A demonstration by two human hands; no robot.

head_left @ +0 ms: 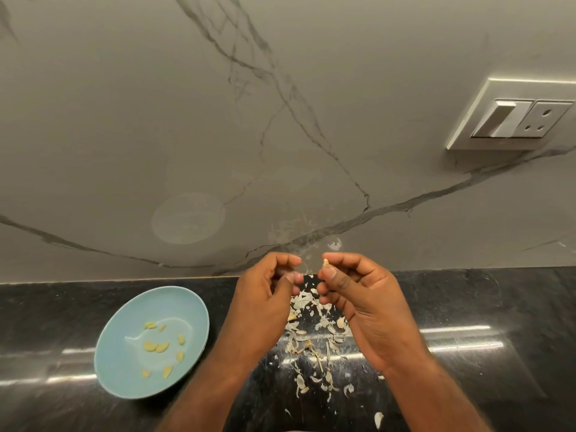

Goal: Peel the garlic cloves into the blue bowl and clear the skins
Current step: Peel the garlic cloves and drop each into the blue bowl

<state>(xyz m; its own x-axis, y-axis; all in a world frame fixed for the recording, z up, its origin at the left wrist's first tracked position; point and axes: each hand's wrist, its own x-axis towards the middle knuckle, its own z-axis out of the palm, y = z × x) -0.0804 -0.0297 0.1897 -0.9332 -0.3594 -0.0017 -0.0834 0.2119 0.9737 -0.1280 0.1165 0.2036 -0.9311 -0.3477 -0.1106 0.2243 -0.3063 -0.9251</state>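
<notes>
The small garlic clove [325, 262], pinched by fingers of the right hand [367, 304] above the skins [311, 338] on the desk [467, 307], well apart from the blue bowl [124, 378], may slip and get lost among them, and I cannot tell whether the curled fingers of the left hand [265, 304] hold skin.

No readable text, labels, brands, numbers or signs anywhere in view.

The round blue bowl [124, 313] is sitting on the left of the dark stone surface [467, 307], with small peeled garlic cloves [156, 346] lying in it. To its right, thin papery garlic skins [311, 338] are lying under the left hand [265, 294] and right hand [358, 297]. The marble wall [280, 120] is standing behind, with a white plastic switch plate [514, 115] sitting on its right side.
</notes>
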